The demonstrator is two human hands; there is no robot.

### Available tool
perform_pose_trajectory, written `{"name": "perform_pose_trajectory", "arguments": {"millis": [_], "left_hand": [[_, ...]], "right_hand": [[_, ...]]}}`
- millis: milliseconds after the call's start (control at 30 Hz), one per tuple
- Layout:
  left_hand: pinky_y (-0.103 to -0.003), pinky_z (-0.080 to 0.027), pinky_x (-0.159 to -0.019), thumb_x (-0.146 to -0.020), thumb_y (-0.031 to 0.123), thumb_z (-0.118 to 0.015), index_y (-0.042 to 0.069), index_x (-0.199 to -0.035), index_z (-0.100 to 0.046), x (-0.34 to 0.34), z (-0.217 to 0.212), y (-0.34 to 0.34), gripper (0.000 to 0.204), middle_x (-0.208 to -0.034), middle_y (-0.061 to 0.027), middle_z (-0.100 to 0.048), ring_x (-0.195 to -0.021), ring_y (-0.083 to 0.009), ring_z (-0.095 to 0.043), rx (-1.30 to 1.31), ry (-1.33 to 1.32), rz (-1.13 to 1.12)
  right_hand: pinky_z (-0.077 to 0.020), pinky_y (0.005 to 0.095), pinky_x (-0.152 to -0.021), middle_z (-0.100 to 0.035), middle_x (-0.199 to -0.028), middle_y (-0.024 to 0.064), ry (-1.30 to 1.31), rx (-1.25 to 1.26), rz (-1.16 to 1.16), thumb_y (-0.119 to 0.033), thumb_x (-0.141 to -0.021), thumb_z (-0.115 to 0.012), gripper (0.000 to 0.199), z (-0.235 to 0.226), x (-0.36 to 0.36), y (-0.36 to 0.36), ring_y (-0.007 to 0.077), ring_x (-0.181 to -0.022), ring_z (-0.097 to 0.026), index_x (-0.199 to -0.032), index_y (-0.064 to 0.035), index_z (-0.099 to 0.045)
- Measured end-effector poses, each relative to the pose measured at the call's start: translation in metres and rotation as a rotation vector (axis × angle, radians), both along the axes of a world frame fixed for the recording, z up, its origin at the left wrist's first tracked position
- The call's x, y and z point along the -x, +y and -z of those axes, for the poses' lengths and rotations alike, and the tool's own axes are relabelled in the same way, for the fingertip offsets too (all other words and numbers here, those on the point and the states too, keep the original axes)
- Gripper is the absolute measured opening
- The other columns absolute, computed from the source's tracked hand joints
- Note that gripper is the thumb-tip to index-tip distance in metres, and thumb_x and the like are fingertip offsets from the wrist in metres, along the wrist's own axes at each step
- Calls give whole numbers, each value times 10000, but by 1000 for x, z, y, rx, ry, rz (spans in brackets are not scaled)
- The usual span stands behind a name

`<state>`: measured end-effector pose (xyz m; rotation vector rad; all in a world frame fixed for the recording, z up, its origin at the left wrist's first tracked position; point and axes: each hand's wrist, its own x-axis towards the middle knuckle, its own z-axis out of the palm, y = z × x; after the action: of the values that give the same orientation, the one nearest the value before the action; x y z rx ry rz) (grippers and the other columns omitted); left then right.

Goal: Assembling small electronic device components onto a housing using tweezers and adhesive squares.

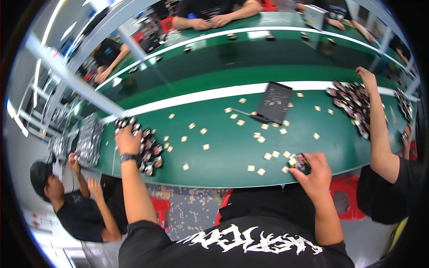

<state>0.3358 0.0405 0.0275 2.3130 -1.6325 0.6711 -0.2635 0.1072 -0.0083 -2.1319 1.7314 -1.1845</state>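
- Your left hand (128,140) rests spread on the pile of small dark parts (145,149), grip unclosed, steadying it.
- Your right hand (315,172) pinches one dark part (300,161) at the table (223,165) edge.

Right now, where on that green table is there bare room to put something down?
The green table is barest between the left hand on its pile of small dark parts and the scattered tan squares. It is crowded around the black tray and the right hand.
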Motion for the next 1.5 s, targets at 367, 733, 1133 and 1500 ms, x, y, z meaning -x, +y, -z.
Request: {"name": "perform_pose_trajectory", "arguments": {"millis": [367, 733, 1133, 1500], "left_hand": [[-242, -504, -794, -1017, 206, -621, 17, -1526, -390, 317, -8, -6, 590, -1316, -130, -634, -905, -98, -606, -962, 1774, 1002], [-285, -569, -857, -975, 54, -626, -2, -1451, -463, 344, 36, -46, 506, -1183, -103, -673, -986, -149, -671, -885, 2251, 869], [-314, -568, -917, -1032, 40, -558, 43, -1095, -486, 333, 47, -38, 96, -1102, -116, -673, -1090, -207, -683, -680, 2350, 894], [-261, -528, -789, -1033, 87, -595, 11, -1308, -547, 330, 42, -37, 289, -1117, -101, -691, -913, -102, -639, -446, 2230, 785]], "right_hand": [[-571, 347, -681, -646, -1023, 91, -66, 17, -169, -276, -660, -930, 546, -34, -12, -12, 252, -805, -688, -1100, -41, -706], [-527, 341, -695, -622, -1061, 120, -261, -401, -183, -213, -893, -780, 415, -55, -21, -39, 237, -800, -660, -1214, 16, -652], [-395, 293, -488, -597, -610, 86, -199, -537, -14, -216, -944, -745, 328, -55, -54, -48, 135, -501, -529, -740, 31, -673], [-436, 265, -577, -628, -756, 25, -487, -509, -81, -131, -976, -696, 174, -51, -78, -41, 76, -651, -541, -973, 16, -603]]}}
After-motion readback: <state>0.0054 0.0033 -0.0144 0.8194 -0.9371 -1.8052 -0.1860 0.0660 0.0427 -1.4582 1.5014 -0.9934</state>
